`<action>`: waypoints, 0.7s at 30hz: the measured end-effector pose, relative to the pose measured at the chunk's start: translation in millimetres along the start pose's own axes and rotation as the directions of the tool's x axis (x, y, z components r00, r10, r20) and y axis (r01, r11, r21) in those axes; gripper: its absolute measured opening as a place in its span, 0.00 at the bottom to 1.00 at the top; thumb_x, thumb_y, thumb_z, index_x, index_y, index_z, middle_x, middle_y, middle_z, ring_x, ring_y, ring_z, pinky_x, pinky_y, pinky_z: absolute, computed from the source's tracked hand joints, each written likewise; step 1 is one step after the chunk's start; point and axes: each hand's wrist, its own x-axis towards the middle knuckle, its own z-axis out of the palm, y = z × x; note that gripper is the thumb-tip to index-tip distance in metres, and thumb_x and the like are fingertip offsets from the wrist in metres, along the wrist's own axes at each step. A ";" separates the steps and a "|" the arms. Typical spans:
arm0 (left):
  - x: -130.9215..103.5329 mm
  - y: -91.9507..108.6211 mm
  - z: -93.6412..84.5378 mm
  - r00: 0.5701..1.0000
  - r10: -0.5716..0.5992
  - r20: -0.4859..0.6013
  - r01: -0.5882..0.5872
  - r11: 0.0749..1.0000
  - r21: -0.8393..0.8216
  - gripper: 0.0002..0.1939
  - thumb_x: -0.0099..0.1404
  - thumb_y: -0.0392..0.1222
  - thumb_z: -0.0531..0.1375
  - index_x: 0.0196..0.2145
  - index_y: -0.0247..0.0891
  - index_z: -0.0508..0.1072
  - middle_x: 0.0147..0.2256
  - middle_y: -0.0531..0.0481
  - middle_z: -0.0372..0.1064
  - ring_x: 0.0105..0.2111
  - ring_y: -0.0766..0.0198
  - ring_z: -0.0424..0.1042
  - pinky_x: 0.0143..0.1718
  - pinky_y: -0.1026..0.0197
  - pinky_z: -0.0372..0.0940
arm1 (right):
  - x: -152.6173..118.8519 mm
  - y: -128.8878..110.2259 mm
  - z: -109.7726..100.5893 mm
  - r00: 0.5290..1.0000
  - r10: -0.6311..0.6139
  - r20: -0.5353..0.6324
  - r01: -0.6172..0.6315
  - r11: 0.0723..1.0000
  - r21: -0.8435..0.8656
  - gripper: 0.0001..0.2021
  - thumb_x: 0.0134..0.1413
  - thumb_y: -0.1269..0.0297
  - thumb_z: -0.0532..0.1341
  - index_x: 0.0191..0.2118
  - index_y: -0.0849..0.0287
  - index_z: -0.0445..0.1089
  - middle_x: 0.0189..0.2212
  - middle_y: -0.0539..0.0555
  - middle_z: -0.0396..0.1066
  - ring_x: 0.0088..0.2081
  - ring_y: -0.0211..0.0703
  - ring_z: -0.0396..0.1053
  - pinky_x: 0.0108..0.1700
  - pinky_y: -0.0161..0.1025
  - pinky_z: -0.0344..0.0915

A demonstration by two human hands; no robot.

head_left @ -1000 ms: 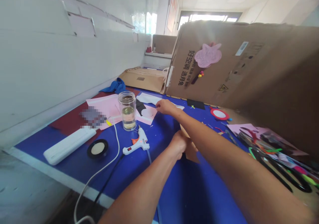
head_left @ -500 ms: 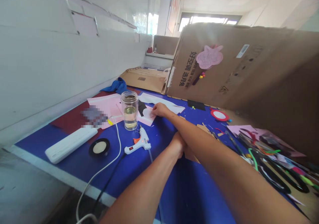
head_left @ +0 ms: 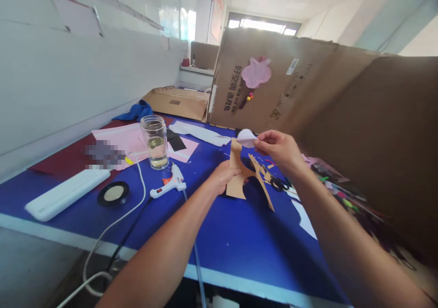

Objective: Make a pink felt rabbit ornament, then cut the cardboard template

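My left hand (head_left: pixel 224 176) grips a curved piece of brown cardboard (head_left: pixel 235 185), raised over the blue table, fingers partly behind it. To its right, my right hand (head_left: pixel 275 147) pinches a small rounded white paper piece (head_left: pixel 247 137) by its edge, at the top of the cardboard. A white glue gun (head_left: pixel 171 182) with an orange trigger lies left of my left hand. Behind the gun stands a clear jar (head_left: pixel 155 143) partly filled with pale liquid. Pink paper (head_left: pixel 186 150) and a black piece (head_left: pixel 176 140) lie beside the jar.
A tall cardboard sheet (head_left: pixel 284 84) stands behind the table. Scissors (head_left: pixel 279 183) and cardboard scraps lie right of centre, with many tools farther right. At left are a long white box (head_left: pixel 68 194), a black tape roll (head_left: pixel 113 193) and a white cable (head_left: pixel 143 185).
My right hand has lifted the white piece off the pink paper and moved right. My arms are uncrossed, and my left hand now shows with the cardboard raised. The view has shifted right.
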 end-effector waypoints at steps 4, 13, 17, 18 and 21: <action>-6.7 9.5 2.2 0.998 -0.035 -0.051 0.038 0.997 0.062 0.15 0.59 0.24 0.62 0.43 0.31 0.82 0.35 0.38 0.84 0.29 0.55 0.83 0.36 0.55 0.78 | -44.8 19.7 -42.1 0.993 0.022 -0.113 -0.018 0.999 0.037 0.24 0.40 0.51 0.81 0.39 0.56 0.77 0.29 0.51 0.79 0.27 0.39 0.74 0.29 0.35 0.69; -11.1 16.8 6.4 0.990 -0.019 -0.138 0.038 0.990 0.139 0.15 0.70 0.28 0.61 0.53 0.32 0.77 0.36 0.39 0.84 0.28 0.56 0.83 0.33 0.57 0.79 | -66.7 76.2 -25.6 0.986 0.167 -0.009 -0.162 0.967 0.195 0.26 0.38 0.56 0.79 0.46 0.55 0.78 0.24 0.44 0.73 0.25 0.37 0.68 0.30 0.35 0.66; -10.4 17.5 7.1 0.987 -0.033 -0.155 0.060 0.983 0.172 0.15 0.70 0.27 0.61 0.52 0.30 0.77 0.35 0.38 0.83 0.27 0.56 0.82 0.32 0.57 0.78 | -69.2 65.5 -29.1 0.985 0.163 0.055 -0.172 0.912 0.371 0.27 0.38 0.58 0.81 0.48 0.52 0.79 0.30 0.46 0.76 0.30 0.38 0.73 0.34 0.35 0.70; -9.8 17.5 6.5 0.987 -0.038 -0.159 0.066 0.982 0.177 0.14 0.70 0.27 0.60 0.52 0.30 0.78 0.34 0.37 0.83 0.27 0.56 0.82 0.32 0.57 0.78 | -70.2 61.1 -32.3 0.983 0.167 0.071 -0.181 0.879 0.442 0.27 0.38 0.57 0.81 0.48 0.51 0.79 0.32 0.46 0.78 0.31 0.39 0.74 0.35 0.36 0.71; -7.6 17.0 3.0 0.985 -0.050 -0.164 0.081 0.980 0.183 0.13 0.71 0.28 0.59 0.51 0.28 0.78 0.33 0.36 0.83 0.27 0.55 0.82 0.32 0.57 0.78 | -72.0 53.0 -43.4 0.981 0.180 0.072 -0.188 0.803 0.565 0.26 0.41 0.56 0.81 0.49 0.48 0.79 0.35 0.46 0.79 0.33 0.38 0.76 0.38 0.36 0.74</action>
